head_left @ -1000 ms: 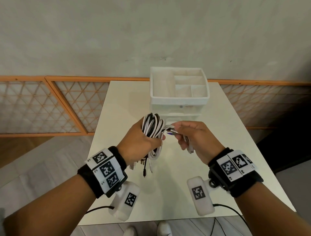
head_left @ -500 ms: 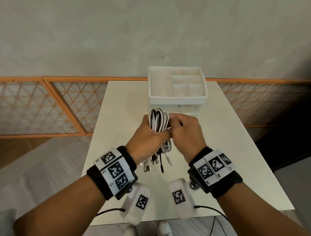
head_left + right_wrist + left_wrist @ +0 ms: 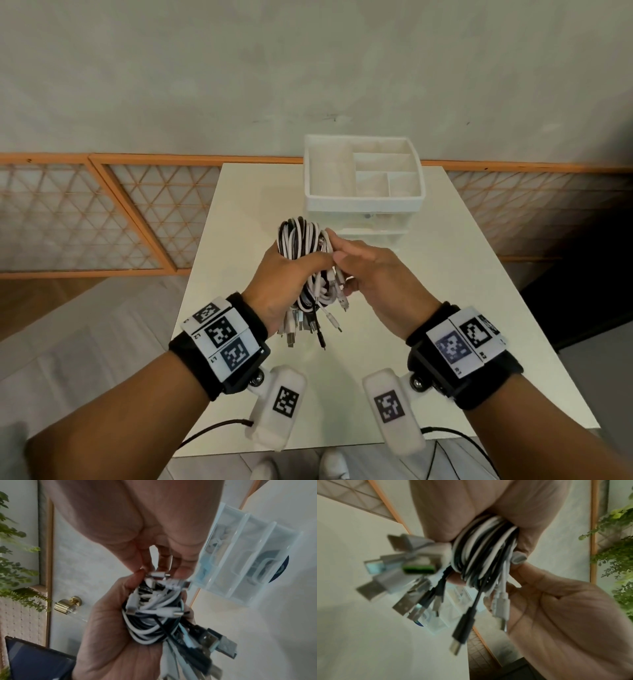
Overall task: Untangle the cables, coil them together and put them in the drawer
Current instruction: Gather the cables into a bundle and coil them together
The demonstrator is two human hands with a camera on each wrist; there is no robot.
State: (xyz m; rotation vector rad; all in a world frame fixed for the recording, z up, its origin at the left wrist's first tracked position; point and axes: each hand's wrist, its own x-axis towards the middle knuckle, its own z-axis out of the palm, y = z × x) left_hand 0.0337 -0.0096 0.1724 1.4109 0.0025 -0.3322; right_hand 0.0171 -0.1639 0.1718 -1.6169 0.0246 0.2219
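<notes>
Just cables (image 3: 301, 240) before drawer (image 3: 371, 233)

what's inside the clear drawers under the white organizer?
In the right wrist view the clear drawers show coiled white cords and something dark, blurred through the plastic. In the head view the organizer and the cable bundle in both hands cover most of them.

We seem to stand in a home: beyond the fingertips, a white plastic drawer organiser (image 3: 364, 202) on a cream table (image 3: 239, 240), orange wooden lattice panelling (image 3: 102, 219), leafy green plants (image 3: 13, 561).
</notes>
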